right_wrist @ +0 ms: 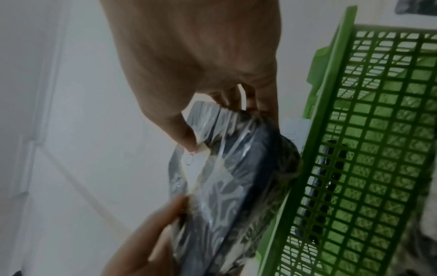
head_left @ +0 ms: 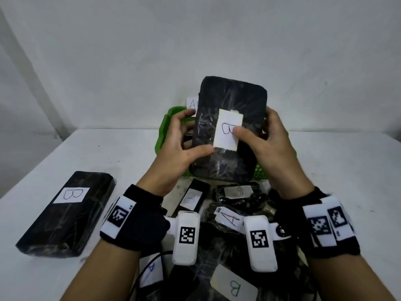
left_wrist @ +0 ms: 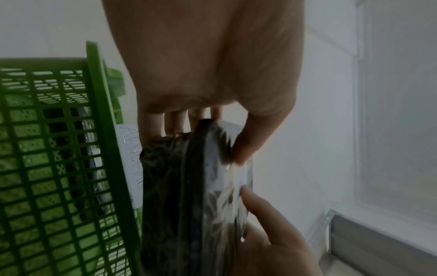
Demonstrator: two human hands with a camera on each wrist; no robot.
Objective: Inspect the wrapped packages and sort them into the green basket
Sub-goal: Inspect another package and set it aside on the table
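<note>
A black package (head_left: 230,118) wrapped in clear film, with a white label marked B (head_left: 227,130), is held upright in front of the green basket (head_left: 166,129). My left hand (head_left: 184,144) grips its left edge, thumb on the front. My right hand (head_left: 262,140) grips its right edge, thumb on the label. The left wrist view shows the package (left_wrist: 189,186) edge-on beside the basket (left_wrist: 59,168). In the right wrist view the package (right_wrist: 224,186) lies against the basket's wall (right_wrist: 366,168). A dark package shows through the basket's mesh.
A long black package labelled B (head_left: 67,211) lies on the white table (head_left: 108,153) at the left. Below my wrists sits a pile of several wrapped packages with A and B labels (head_left: 227,213). A paper tag (head_left: 192,104) stands on the basket's rim. A wall rises close behind.
</note>
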